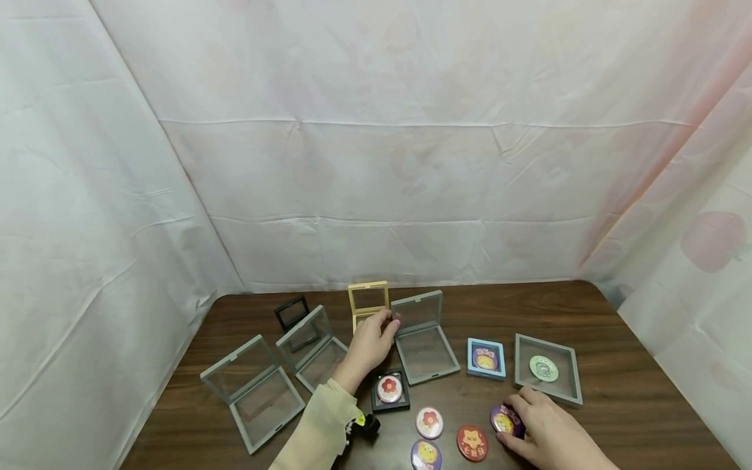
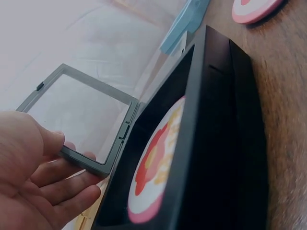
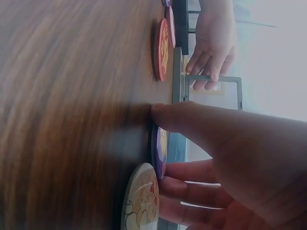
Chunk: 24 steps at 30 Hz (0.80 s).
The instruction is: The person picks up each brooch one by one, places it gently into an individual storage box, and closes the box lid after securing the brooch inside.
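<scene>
My left hand (image 1: 371, 339) pinches the left edge of the raised lid of a grey display frame (image 1: 427, 356); in the left wrist view, thumb and fingers lie either side of that lid's rim (image 2: 100, 87). Below this hand sits a small black case (image 1: 382, 407) holding a flower badge (image 1: 389, 388). Toward the front right, my right hand (image 1: 552, 427) holds a purple round badge (image 1: 504, 420) by its rim, between thumb and fingers. In the right wrist view the badge (image 3: 162, 143) stays close to the tabletop, beside a pale badge (image 3: 141, 201) with a drawing.
Loose badges lie between the hands: a flower one (image 1: 429, 423), a red one (image 1: 472, 443), a purple one (image 1: 425, 455). A blue case (image 1: 486, 358) and a grey frame (image 1: 548, 369) hold badges. Leftward stand opened grey frames (image 1: 267, 408), a black frame (image 1: 292, 312) and a yellow one (image 1: 368, 286).
</scene>
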### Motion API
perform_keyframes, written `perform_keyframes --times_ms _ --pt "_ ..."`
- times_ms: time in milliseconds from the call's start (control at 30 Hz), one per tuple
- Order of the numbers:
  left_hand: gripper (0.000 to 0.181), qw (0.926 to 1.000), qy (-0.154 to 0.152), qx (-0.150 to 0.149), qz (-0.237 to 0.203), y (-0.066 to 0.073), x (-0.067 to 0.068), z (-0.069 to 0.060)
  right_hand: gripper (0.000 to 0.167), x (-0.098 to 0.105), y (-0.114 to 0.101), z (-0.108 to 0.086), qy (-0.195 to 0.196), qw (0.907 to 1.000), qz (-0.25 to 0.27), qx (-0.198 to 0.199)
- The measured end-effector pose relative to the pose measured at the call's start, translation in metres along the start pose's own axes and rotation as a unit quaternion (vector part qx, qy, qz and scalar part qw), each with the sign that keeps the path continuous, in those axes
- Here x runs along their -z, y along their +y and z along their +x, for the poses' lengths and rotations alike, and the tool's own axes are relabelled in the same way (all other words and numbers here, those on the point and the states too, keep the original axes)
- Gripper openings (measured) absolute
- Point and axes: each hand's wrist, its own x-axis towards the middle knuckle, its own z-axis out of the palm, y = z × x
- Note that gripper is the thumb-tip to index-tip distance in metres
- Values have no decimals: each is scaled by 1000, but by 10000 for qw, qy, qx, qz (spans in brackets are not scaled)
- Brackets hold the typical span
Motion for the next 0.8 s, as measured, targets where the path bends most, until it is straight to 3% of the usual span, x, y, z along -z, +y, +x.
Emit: perform_keyframes --times_ms 400,567,667,800 --pt "18 9998 15 115 -183 -5 0 3 38 -3 3 4 315 9986 -85 416" --pt "20 9997 22 190 -163 -6 -1 3 35 0 7 9 90 9989 240 385" --pt "23 9996 57 179 -211 -8 -1 3 37 2 8 13 339 9973 473 437" --pt "23 9989 70 158 -425 -11 -1 3 43 3 4 24 1046 9892 644 806"
